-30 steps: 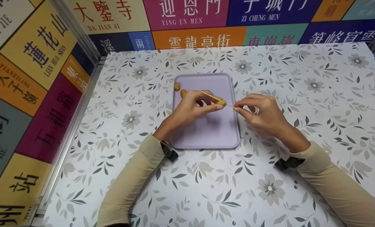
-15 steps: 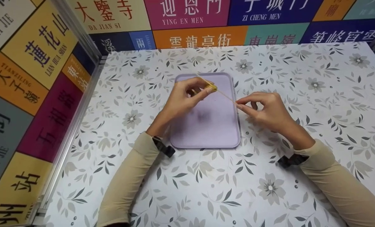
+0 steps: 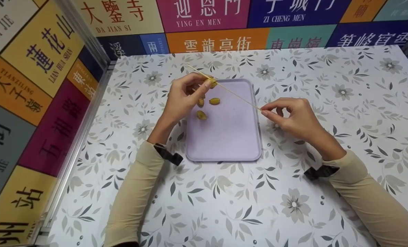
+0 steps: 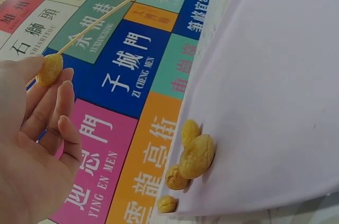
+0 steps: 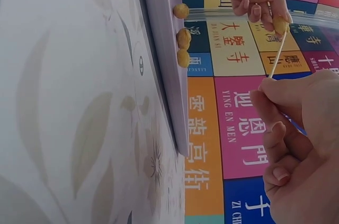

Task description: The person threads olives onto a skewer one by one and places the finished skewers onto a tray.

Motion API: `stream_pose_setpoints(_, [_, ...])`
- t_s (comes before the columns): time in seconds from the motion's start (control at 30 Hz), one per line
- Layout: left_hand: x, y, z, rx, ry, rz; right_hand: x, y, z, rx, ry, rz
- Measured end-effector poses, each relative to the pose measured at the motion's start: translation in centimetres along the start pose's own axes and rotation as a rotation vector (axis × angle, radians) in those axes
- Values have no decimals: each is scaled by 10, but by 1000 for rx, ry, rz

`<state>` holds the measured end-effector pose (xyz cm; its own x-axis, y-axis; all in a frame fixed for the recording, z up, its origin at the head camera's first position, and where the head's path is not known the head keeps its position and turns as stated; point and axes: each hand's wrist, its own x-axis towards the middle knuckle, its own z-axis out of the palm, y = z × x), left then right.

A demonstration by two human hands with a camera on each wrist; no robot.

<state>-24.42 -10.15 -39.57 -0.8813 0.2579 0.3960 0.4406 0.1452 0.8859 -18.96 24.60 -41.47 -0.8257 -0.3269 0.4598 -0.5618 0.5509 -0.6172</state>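
My left hand (image 3: 185,94) pinches a small, oval, wrinkled yellow fruit (image 3: 211,82) above the tray's far left corner; its exact kind is unclear. A thin wooden skewer (image 3: 240,97) runs through or along the fruit, its far end sticking out up-left past the fingers. At the skewer's near end, my right hand (image 3: 293,116) pinches it just beyond the tray's right edge. In the left wrist view, the held fruit (image 4: 50,70) sits between thumb and fingers. Several similar fruits lie on the tray, one of them a fruit (image 3: 201,115) nearest me.
A shallow lilac tray (image 3: 224,147) with a raised rim lies on a table (image 3: 252,192) covered in a floral print. Coloured panels with large characters (image 3: 204,13) stand behind the table and along its left side.
My left hand has moved up and left with the fruit, away from my right hand. More bare skewer now shows between them. The right hand has shifted slightly right.
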Motion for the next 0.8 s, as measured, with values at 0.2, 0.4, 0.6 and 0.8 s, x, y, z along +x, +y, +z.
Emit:
stream_pose_setpoints(0.2, [-1, 1, 3, 9, -20, 8, 0, 0, 1, 9, -21, 15])
stream_pose_setpoints(0.4, [0, 0, 5, 14, -30, 14, 0, 0, 1, 8, -12, 9])
stream_pose_setpoints(0.6, [0, -2, 5, -7, -48, 25, -1, -1, 1, 13, 29, -23])
stream_pose_setpoints(0.8, [-2, -2, 7, -18, -54, -13, -2, -3, 3, 10, 31, -34])
